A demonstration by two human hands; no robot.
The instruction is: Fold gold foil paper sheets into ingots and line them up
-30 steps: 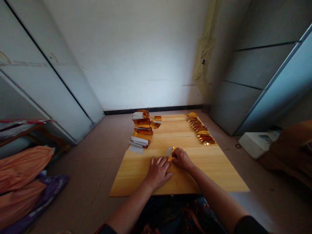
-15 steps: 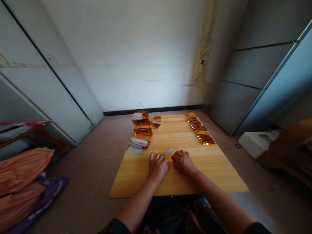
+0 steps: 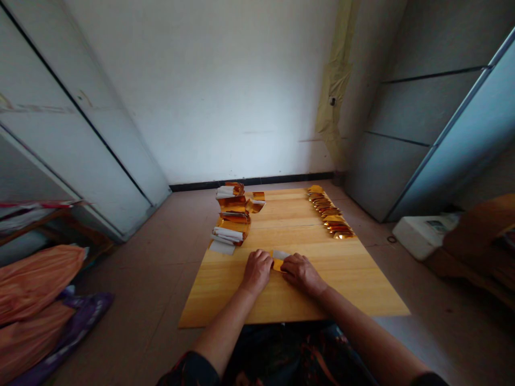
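A small sheet of gold foil paper with a pale grey-white back lies between my hands near the middle of the wooden board. My left hand closes its fingers on the sheet's left edge. On the right side, my right hand pinches the paper, its fingers covering that end. Stacks of gold paper, some with the pale side up, lie along the board's left side. Folded gold foil pieces line up in a row at the far right.
The wooden board serves as the work surface. A pale wall stands behind it. Grey cabinets rise at the right, near a white box. Orange cloth and a purple bag lie at the left.
My left fingers have curled in from a spread pose onto the paper. The sheet's pale part has changed from a pointed shape to a flatter strip.
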